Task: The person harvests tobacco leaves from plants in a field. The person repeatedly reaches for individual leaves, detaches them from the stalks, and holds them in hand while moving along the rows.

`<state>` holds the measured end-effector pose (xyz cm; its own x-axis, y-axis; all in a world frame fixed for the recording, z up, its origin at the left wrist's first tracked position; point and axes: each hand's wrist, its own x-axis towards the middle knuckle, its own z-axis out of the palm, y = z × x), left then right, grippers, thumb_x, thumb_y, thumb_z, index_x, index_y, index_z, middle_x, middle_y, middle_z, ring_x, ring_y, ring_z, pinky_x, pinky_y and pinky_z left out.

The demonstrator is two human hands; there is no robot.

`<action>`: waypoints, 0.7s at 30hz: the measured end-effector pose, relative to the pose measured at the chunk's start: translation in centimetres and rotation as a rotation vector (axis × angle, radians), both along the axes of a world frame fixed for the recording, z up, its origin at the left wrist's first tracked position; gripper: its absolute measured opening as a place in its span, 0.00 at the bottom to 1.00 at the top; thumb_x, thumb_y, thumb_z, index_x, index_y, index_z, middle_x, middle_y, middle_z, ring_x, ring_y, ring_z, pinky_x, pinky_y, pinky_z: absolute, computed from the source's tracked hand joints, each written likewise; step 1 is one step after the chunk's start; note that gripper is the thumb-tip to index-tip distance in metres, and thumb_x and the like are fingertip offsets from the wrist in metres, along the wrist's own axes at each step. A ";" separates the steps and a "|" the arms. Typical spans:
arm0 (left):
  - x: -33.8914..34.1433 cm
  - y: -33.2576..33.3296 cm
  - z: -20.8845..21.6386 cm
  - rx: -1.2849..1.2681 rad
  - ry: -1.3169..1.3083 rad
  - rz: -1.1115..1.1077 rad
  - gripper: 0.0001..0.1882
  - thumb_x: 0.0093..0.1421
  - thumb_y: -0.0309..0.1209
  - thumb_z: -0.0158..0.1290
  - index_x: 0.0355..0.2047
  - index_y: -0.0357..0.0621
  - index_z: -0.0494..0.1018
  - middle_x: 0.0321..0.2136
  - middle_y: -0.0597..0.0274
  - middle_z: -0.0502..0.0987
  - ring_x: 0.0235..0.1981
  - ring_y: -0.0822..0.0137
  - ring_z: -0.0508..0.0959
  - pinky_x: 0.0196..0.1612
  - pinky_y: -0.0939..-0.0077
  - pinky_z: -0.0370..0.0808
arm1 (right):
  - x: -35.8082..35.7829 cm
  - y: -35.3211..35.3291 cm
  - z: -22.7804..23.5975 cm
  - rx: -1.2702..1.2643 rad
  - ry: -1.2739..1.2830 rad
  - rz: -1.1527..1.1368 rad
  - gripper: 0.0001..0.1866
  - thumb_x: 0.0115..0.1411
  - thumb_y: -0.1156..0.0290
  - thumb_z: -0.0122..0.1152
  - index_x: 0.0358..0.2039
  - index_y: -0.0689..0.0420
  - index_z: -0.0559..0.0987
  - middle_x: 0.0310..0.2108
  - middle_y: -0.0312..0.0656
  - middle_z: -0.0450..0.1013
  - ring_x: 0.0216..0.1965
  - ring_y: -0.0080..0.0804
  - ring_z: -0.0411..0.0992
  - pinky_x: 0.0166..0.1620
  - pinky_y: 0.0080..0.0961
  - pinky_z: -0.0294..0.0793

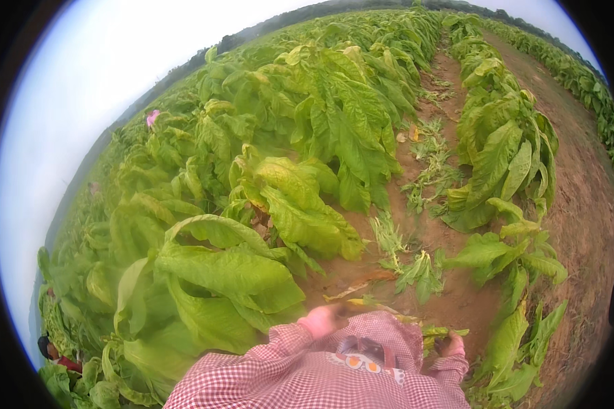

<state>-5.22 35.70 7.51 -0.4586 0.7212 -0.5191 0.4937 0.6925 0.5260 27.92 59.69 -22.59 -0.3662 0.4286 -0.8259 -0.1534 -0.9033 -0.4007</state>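
Note:
My left hand [330,319], smeared by motion, is in front of my body at the lower middle. Its fingers are too blurred to make out. Just beyond it, a yellowish leaf [368,300] shows along the edge of my checked clothing. To the right, my right hand [450,345] is closed around the stalk end of a green-yellow tobacco leaf [432,332]; part of that leaf is hidden behind my clothing. Close to my left arm, a tobacco plant [232,273] spreads broad green leaves. Another tobacco plant [300,198], with yellowing leaves, stands a little farther ahead.
A brown soil path [416,225] runs ahead between crop rows, with pulled weeds [426,269] lying on it. A row of tobacco plants [491,150] lines its right side. Among the plants at the lower left is another person [58,351]; something pink [152,118] shows farther off.

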 end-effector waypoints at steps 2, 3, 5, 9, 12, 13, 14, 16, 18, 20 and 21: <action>-0.8 0.0 -1.1 0.057 -0.009 -0.007 0.23 0.53 0.37 0.53 0.49 0.44 0.68 0.43 0.54 0.75 0.44 0.60 0.76 0.48 0.72 0.71 | 4.8 4.1 8.5 0.114 0.104 -0.021 0.30 0.55 0.54 0.49 0.55 0.56 0.63 0.56 0.44 0.60 0.51 0.49 0.62 0.50 0.44 0.60; -1.2 0.0 -1.7 0.064 -0.012 -0.014 0.23 0.52 0.37 0.53 0.49 0.44 0.68 0.43 0.54 0.75 0.44 0.60 0.76 0.48 0.72 0.71 | 8.7 6.5 10.0 0.312 0.230 0.036 0.25 0.54 0.54 0.50 0.50 0.54 0.69 0.50 0.41 0.67 0.49 0.43 0.63 0.50 0.42 0.59; -2.2 -0.4 -3.4 0.050 -0.023 -0.024 0.23 0.52 0.37 0.54 0.48 0.44 0.69 0.42 0.53 0.75 0.44 0.59 0.76 0.47 0.71 0.71 | 15.7 9.8 15.9 0.538 0.029 -0.057 0.22 0.54 0.55 0.51 0.44 0.55 0.72 0.45 0.39 0.70 0.46 0.40 0.66 0.49 0.38 0.62; -3.8 0.7 -2.9 0.033 -0.081 0.006 0.24 0.51 0.39 0.53 0.48 0.44 0.69 0.41 0.52 0.76 0.43 0.57 0.75 0.48 0.69 0.71 | 26.5 10.8 32.6 0.829 0.310 -0.046 0.21 0.62 0.61 0.42 0.48 0.63 0.69 0.47 0.45 0.70 0.52 0.35 0.65 0.59 0.34 0.54; -5.2 0.9 -3.4 0.093 -0.095 0.011 0.25 0.51 0.41 0.53 0.48 0.44 0.69 0.41 0.51 0.75 0.44 0.55 0.75 0.48 0.68 0.70 | 24.6 7.1 39.0 0.897 -0.187 -0.445 0.22 0.62 0.60 0.42 0.49 0.63 0.68 0.48 0.45 0.70 0.51 0.36 0.65 0.58 0.34 0.56; -5.6 0.9 -3.7 0.093 -0.096 0.020 0.25 0.51 0.41 0.53 0.49 0.44 0.69 0.42 0.51 0.75 0.44 0.54 0.74 0.48 0.67 0.70 | 23.1 6.4 39.6 0.874 -0.298 -0.514 0.22 0.62 0.59 0.42 0.49 0.63 0.68 0.48 0.45 0.70 0.51 0.37 0.65 0.57 0.35 0.57; -6.0 0.8 -4.0 0.092 -0.095 0.032 0.26 0.51 0.42 0.53 0.49 0.44 0.68 0.42 0.50 0.75 0.44 0.54 0.74 0.48 0.67 0.70 | 21.6 5.9 39.5 0.848 -0.373 -0.550 0.22 0.61 0.59 0.43 0.49 0.63 0.67 0.48 0.46 0.70 0.51 0.37 0.66 0.57 0.35 0.57; -7.1 0.6 -4.3 0.121 -0.067 0.020 0.26 0.51 0.42 0.53 0.49 0.44 0.68 0.42 0.50 0.75 0.44 0.53 0.74 0.48 0.67 0.70 | 18.8 4.5 38.3 0.759 -0.485 -0.584 0.23 0.61 0.58 0.43 0.49 0.63 0.67 0.48 0.46 0.69 0.50 0.38 0.66 0.56 0.35 0.58; -8.2 0.1 -4.2 0.165 -0.022 -0.022 0.26 0.51 0.43 0.53 0.48 0.44 0.69 0.41 0.49 0.75 0.44 0.53 0.74 0.48 0.66 0.70 | 15.8 3.6 35.6 0.642 -0.562 -0.574 0.23 0.61 0.58 0.43 0.50 0.62 0.66 0.48 0.47 0.69 0.50 0.39 0.66 0.56 0.36 0.59; -9.3 -0.3 -3.9 0.132 -0.115 0.064 0.25 0.52 0.43 0.52 0.48 0.44 0.69 0.42 0.47 0.74 0.45 0.53 0.73 0.49 0.66 0.69 | 13.4 2.4 32.8 0.514 -0.626 -0.530 0.24 0.61 0.57 0.43 0.50 0.62 0.66 0.48 0.47 0.69 0.49 0.40 0.67 0.55 0.36 0.61; -10.2 -0.5 -3.8 0.124 -0.129 0.086 0.25 0.52 0.44 0.52 0.48 0.44 0.69 0.44 0.46 0.73 0.46 0.52 0.73 0.49 0.65 0.68 | 11.9 1.9 31.2 0.451 -0.648 -0.503 0.24 0.61 0.56 0.43 0.50 0.62 0.66 0.48 0.47 0.69 0.49 0.41 0.67 0.55 0.36 0.61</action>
<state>-15.37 35.21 3.67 -0.4565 0.7446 -0.4870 0.3587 0.6549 0.6651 39.80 61.61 8.60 0.4227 0.7413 -0.5214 -0.1084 -0.5298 -0.8412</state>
